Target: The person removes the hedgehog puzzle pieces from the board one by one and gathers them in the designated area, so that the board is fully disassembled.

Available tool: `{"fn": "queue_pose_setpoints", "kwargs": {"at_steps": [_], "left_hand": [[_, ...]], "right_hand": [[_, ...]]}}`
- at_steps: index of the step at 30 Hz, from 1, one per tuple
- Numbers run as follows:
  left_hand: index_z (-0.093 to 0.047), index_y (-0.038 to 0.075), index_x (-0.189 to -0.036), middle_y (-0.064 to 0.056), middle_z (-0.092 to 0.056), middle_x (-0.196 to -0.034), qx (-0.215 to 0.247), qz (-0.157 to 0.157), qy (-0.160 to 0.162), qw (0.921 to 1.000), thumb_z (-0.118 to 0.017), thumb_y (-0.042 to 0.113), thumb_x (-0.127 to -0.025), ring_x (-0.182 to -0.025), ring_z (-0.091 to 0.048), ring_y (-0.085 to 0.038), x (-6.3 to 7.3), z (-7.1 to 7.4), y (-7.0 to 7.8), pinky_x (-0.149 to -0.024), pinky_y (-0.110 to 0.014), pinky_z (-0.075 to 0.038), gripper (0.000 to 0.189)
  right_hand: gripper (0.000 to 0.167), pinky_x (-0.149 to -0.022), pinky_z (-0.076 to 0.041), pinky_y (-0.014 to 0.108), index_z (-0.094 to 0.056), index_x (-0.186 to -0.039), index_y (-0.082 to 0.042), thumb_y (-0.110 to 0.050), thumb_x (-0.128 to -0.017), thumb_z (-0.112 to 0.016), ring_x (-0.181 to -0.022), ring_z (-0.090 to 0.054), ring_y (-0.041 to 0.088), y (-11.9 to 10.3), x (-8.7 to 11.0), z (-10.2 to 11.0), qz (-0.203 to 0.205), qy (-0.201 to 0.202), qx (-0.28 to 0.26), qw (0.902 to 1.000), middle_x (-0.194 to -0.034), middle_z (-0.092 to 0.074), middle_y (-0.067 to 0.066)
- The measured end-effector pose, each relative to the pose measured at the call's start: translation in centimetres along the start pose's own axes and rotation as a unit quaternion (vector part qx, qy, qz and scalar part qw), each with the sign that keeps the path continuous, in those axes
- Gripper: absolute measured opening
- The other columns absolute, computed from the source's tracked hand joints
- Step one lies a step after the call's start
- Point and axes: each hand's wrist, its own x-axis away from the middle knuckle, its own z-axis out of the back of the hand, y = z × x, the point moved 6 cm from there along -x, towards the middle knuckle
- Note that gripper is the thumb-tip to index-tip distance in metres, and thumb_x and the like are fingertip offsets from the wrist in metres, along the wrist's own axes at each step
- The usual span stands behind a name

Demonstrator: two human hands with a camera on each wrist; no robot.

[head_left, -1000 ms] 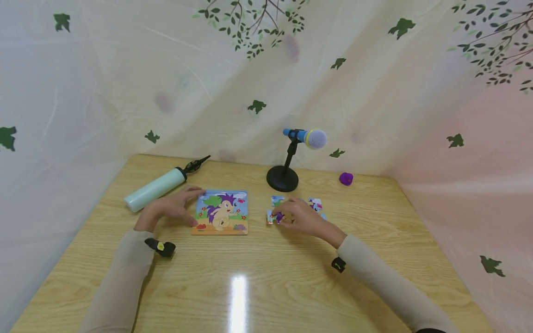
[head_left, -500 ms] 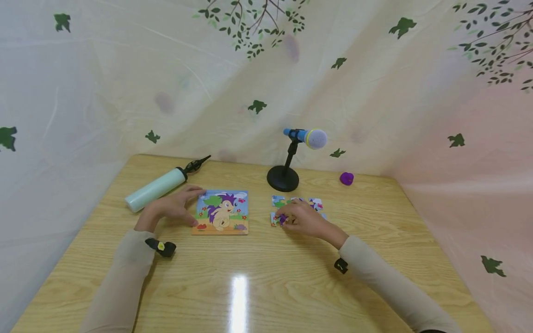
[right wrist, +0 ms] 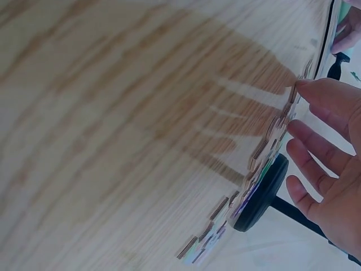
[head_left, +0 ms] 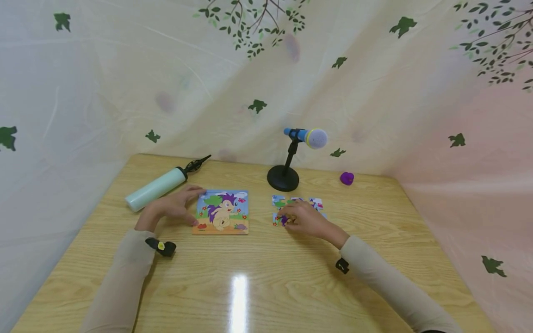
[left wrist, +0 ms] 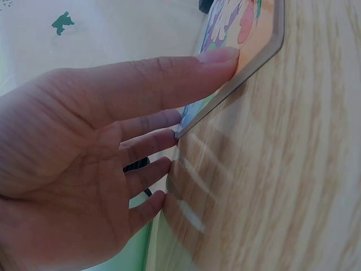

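In the head view, a picture board with a purple-haired hedgehog lies flat left of centre. My left hand rests at its left side, thumb near the front corner, fingertips by the back corner. The left wrist view shows this thumb over the board's top face, the other fingers spread along its edge. Right of the board, my right hand pinches a jigsaw piece low at the table between thumb and fingers. More jigsaw pieces lie behind and beside the hand, which partly covers them.
A microphone on a black round-based stand stands behind the pieces. A pale green hand pump with a black nozzle lies back left. Back right sits a small purple object. A leaf-printed cloth hangs behind the table.
My right hand has slid the jigsaw piece slightly to the right, up against the other pieces. The left hand and the picture board have stayed in place.
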Motion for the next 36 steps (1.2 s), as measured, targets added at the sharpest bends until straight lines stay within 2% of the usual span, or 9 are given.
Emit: {"fn": "queue_pose_setpoints", "kwargs": {"at_steps": [5,12,20,30,36], "left_hand": [[-0.027,0.003,-0.160,-0.029,-0.014,-0.163,-0.006,-0.007,-0.001,1.0000,-0.087,0.019,-0.077,-0.149,-0.012,-0.056,0.13,0.05,0.29,-0.119,-0.074,-0.016,0.104],[-0.027,0.003,-0.160,-0.028,-0.015,-0.164,-0.009,-0.009,0.001,0.9999,-0.087,0.020,-0.077,-0.149,-0.013,-0.055,0.06,0.01,0.22,-0.119,-0.074,-0.017,0.103],[-0.026,0.005,-0.161,-0.026,-0.013,-0.165,0.002,0.001,0.001,1.0000,-0.087,0.019,-0.076,-0.150,-0.013,-0.055,-0.20,-0.02,-0.26,-0.119,-0.074,-0.017,0.105],[-0.026,0.006,-0.161,-0.025,-0.014,-0.165,-0.006,0.003,0.001,1.0000,-0.087,0.021,-0.077,-0.151,-0.013,-0.053,-0.32,-0.03,-0.36,-0.120,-0.073,-0.016,0.105],[-0.026,0.006,-0.161,-0.025,-0.014,-0.165,-0.003,0.004,0.002,1.0000,-0.087,0.021,-0.076,-0.151,-0.013,-0.053,-0.33,-0.03,-0.39,-0.120,-0.073,-0.017,0.105]], "right_hand": [[0.032,-0.103,-0.051,0.054,-0.075,-0.118,-0.010,-0.012,-0.086,-0.080,-0.101,-0.066,0.024,0.09,0.06,0.00,-0.010,0.001,0.003,0.9999,-0.112,-0.075,0.005],[0.031,-0.102,-0.052,0.052,-0.075,-0.118,-0.009,-0.011,-0.087,-0.079,-0.098,-0.067,0.024,0.22,-0.09,0.07,-0.016,0.003,-0.014,0.9998,-0.107,-0.075,0.006],[0.030,-0.110,-0.047,0.060,-0.075,-0.116,-0.008,-0.009,-0.087,-0.078,-0.098,-0.068,0.025,0.15,-0.17,0.16,-0.008,0.010,-0.019,0.9997,-0.106,-0.075,0.008],[0.029,-0.105,-0.051,0.057,-0.076,-0.115,-0.008,-0.010,-0.086,-0.079,-0.094,-0.067,0.025,0.06,-0.30,0.23,-0.003,0.016,-0.014,0.9998,-0.105,-0.075,0.009],[0.029,-0.095,-0.053,0.051,-0.076,-0.116,-0.009,-0.011,-0.087,-0.077,-0.094,-0.066,0.023,0.08,-0.32,0.05,-0.009,0.011,-0.017,0.9998,-0.107,-0.074,0.008]]}}
